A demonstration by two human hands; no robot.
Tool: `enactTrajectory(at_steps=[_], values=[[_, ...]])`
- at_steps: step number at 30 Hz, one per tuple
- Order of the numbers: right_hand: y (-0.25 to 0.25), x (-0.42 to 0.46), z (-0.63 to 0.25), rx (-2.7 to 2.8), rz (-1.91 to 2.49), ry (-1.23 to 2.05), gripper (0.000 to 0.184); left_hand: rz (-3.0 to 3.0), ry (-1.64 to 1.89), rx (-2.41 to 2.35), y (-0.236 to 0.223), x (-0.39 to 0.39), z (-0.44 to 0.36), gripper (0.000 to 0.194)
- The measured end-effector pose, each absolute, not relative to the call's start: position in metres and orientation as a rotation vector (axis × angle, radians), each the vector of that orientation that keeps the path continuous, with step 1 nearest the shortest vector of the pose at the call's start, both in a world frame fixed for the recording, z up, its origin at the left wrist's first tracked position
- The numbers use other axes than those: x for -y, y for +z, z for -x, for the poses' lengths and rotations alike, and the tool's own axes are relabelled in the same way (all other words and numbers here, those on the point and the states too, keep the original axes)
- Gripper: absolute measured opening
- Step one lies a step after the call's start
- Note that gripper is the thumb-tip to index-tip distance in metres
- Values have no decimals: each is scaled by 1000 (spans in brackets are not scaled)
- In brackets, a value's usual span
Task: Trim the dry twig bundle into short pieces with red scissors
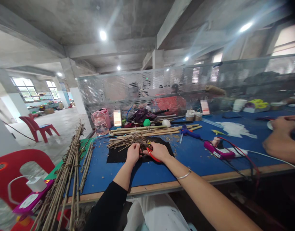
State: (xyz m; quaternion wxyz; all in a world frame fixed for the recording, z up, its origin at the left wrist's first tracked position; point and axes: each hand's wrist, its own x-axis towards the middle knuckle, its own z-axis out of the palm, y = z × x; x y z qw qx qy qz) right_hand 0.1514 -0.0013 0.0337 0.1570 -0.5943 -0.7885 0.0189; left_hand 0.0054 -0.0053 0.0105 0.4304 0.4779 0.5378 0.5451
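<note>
Right hand (160, 152) is gripping red-handled tool (153, 156) | left hand (133, 154) is curling, grip unclear | sticks (120, 141) are overlying black mat (116, 156)

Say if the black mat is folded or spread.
Spread: the black mat lies flat on the blue tabletop, its near left corner showing.

Red-handled tool (152, 156) near brown twigs (120, 141)

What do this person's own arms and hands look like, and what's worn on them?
The left hand and right hand are gloveless. A plain black sleeve covers the left arm to partway down the forearm. A slim, silver-coloured bangle circles the right wrist; no sleeve shows on that arm.
</note>
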Motion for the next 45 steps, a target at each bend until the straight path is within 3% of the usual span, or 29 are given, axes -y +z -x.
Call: enactTrajectory(at_steps=[13, 34, 45], values=[[36, 5, -151, 2301, 1600, 122, 49, -1277, 1313, -1339, 14, 8, -7, 13], [31, 1, -154, 2218, 1519, 113, 48, -1222, 1394, -1319, 13, 7, -4, 26], [28, -4, -153, 2203, 1494, 91, 47, -1546, 1303, -1324, 12, 10, -7, 27]])
